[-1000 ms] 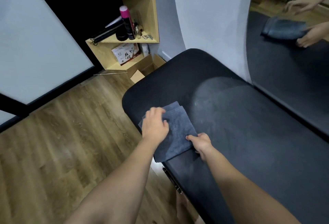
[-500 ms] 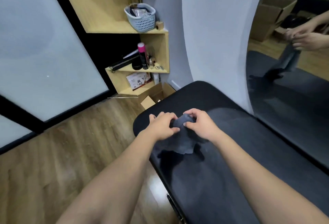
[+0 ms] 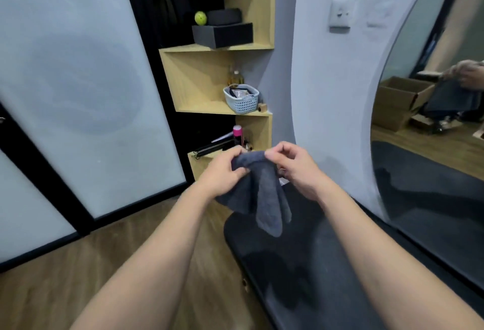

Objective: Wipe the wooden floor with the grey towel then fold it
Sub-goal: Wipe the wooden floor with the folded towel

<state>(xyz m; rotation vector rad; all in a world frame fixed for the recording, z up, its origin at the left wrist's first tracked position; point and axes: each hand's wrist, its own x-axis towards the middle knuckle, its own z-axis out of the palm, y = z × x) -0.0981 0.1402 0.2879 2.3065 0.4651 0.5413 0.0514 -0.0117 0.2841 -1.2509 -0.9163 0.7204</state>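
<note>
The grey towel (image 3: 262, 190) is hanging in the air between both hands, above the near end of the black padded bench (image 3: 309, 264), and I am seeing it bunched along its top edge with two loose flaps drooping down toward the cushion without touching it. My left hand (image 3: 222, 172) is gripping the towel's upper left part, its fingers curling round the cloth and the thumb pressing on the front. My right hand (image 3: 293, 165) is pinching the top edge just beside the left, the thumb and forefinger closing on the fabric while the other fingers are curling behind it. The two grips are sitting close together, almost touching, at the height of the lower shelf.

The wooden floor (image 3: 78, 272) is lying below and to the left of the bench, well apart from the towel. Behind the hands the wooden shelf unit (image 3: 204, 78) is standing against the wall; a white basket (image 3: 242, 100) is sitting on its middle shelf, a black box (image 3: 222, 34) with a yellow-green ball (image 3: 200, 18) on it is resting higher up, and a pink-capped bottle (image 3: 237, 133) is showing just above my left hand. On the right a mirror (image 3: 432, 120) is reflecting the hands and the towel. Frosted glass panels (image 3: 78, 80) in black frames are filling the left side.
</note>
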